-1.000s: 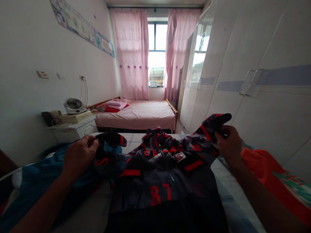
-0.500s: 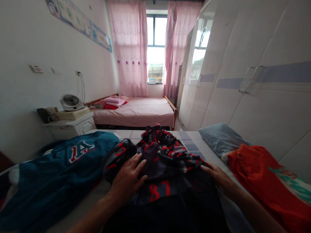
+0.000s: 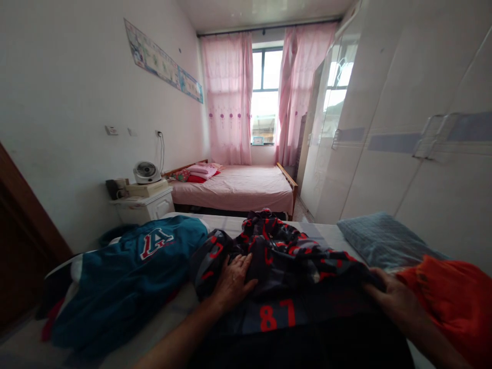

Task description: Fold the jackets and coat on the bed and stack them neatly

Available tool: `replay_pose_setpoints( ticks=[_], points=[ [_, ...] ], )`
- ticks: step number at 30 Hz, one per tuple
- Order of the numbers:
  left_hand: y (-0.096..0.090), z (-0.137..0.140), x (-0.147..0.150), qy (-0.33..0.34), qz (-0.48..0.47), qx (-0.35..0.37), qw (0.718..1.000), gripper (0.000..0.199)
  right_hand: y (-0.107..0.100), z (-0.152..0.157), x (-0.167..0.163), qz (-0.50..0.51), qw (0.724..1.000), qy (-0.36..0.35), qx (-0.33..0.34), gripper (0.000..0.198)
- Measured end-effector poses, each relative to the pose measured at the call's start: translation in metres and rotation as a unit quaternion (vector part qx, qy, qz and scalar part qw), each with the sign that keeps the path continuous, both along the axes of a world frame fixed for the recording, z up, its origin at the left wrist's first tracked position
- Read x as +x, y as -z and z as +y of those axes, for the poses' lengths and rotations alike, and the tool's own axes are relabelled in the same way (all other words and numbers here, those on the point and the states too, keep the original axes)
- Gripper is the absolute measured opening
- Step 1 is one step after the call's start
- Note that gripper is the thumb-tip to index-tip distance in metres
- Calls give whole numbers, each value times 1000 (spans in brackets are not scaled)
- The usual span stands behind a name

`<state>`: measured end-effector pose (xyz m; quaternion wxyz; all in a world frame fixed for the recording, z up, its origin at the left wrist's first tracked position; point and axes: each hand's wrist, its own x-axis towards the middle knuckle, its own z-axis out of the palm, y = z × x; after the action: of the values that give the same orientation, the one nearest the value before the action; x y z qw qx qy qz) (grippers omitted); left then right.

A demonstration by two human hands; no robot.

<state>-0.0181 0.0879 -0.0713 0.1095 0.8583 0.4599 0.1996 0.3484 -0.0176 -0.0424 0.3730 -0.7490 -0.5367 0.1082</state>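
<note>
Plainly, both hands (image 3: 235, 279) (image 3: 394, 297) on the jacket (image 3: 282, 287).

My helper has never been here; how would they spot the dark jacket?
This side of the pink bed is a pale surface. The jacket lies there between a teal garment and an orange one; only it shows a red 87.

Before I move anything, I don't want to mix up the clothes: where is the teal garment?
In the head view, the teal garment lies at lower left on the pale sheet, just left of the dark jacket under the person's left hand.
</note>
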Motion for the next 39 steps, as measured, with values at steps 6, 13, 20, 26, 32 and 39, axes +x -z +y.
replay_pose_setpoints(
  ticks=[6,13,20,26,32,39],
  points=[
    [0,2,2,-22,-68,-43,996,65,40,-5,17,-98,995,-17,-9,52],
    [-22,16,23,-96,-188,-121,970,63,34,12,-25,-237,962,-133,25,46],
    [-52,-11,-15,97,-319,-242,911,13,40,2,-23,-189,979,-61,40,20],
    [-60,-41,-38,129,-204,-327,914,20,36,-10,-16,-187,979,-75,6,19],
    [-47,-82,-3,86,-96,-323,938,56,22,-19,-27,-240,963,-118,-32,25],
    [-31,-82,39,52,-171,-416,892,32,13,-28,-35,-326,943,39,-59,23]
  ],
)
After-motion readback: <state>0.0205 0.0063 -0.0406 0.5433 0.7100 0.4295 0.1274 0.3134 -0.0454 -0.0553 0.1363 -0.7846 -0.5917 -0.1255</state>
